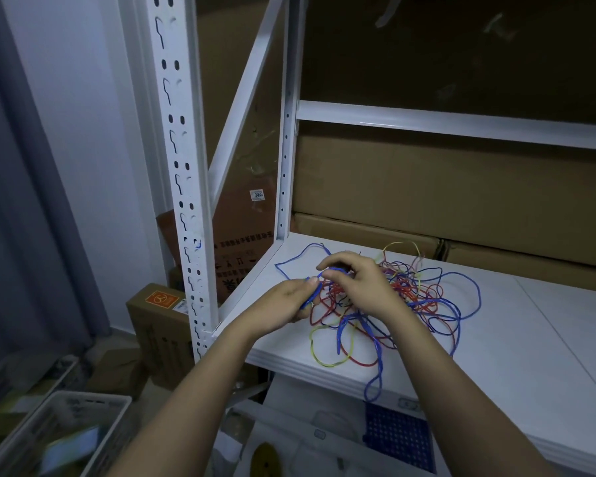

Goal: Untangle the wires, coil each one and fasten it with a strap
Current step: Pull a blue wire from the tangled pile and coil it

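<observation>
Both hands worked a blue wire (312, 293) at nine o'clock of the tangle of wires (406, 297) on the white shelf (516, 339); left hand (286, 301) gripped its coil in curled fingers; right hand (355, 277) pinched a loop

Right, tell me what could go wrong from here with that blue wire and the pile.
The blue wire held by the left hand and right hand still runs into the tangle; pulling may tighten knots. A blue loop hangs over the shelf edge, so tugging could drag wires off toward the floor.
</observation>
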Motion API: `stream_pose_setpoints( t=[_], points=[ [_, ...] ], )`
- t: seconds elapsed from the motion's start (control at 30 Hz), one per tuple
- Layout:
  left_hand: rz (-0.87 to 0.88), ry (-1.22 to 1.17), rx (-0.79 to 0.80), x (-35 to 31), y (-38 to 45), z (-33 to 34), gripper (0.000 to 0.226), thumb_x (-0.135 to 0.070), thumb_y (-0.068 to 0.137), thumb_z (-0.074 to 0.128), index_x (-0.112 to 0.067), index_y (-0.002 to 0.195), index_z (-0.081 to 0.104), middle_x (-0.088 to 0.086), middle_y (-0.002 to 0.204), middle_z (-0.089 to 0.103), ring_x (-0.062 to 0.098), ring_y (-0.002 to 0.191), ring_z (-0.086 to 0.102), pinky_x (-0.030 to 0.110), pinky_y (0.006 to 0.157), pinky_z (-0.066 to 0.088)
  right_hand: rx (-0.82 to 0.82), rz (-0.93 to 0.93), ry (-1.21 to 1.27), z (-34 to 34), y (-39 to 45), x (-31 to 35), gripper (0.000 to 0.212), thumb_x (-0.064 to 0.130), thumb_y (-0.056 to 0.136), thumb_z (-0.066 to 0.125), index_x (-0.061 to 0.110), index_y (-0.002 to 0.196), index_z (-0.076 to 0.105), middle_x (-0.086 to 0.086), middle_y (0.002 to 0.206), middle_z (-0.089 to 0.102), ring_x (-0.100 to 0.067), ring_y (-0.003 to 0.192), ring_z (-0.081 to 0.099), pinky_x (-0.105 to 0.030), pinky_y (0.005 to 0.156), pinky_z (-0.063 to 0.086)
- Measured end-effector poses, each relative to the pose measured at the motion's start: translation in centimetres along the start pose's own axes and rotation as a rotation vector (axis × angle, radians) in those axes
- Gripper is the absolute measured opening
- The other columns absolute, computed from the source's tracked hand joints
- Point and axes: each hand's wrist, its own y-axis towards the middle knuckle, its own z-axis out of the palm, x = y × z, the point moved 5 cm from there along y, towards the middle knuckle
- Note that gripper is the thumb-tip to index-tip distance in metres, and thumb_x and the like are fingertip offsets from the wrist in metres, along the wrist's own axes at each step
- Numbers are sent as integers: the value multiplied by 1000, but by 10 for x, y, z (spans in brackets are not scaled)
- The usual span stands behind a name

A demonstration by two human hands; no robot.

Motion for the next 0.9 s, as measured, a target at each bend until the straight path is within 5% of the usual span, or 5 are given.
stream_pose_setpoints(
  t=[0.2,0.57,0.77,0.9],
  points=[
    [35,-302,-58,-9,7,0,42,-35,104,28,-10,77,48,-2,48,29,13,47,22,24,51,26,-18,179,276,23,-5,-22,29,23,100,46,12,77,60,-1,54,54,-10,46,49,-23,49,43],
    [43,-518,-187,-16,71,-8,46,-37,105,24,-6,80,49,-3,48,31,11,45,25,27,54,25,-131,293,623,30,31,-56,38,35,100,42,10,83,65,-8,60,60,-18,53,56,-29,54,49],
    [69,-687,-213,-22,109,-14,44,-37,105,21,-7,95,52,-4,51,37,10,45,32,25,54,28,-78,210,363,27,35,-80,17,6,98,46,9,103,62,-1,86,68,0,79,65,-14,76,48],
    [22,-768,-209,-23,130,-11,37,-28,106,22,-2,110,49,-5,54,52,7,46,43,22,61,36,-7,296,214,37,34,-96,12,13,95,56,14,98,67,5,86,66,2,75,61,-16,72,45]
  ],
)
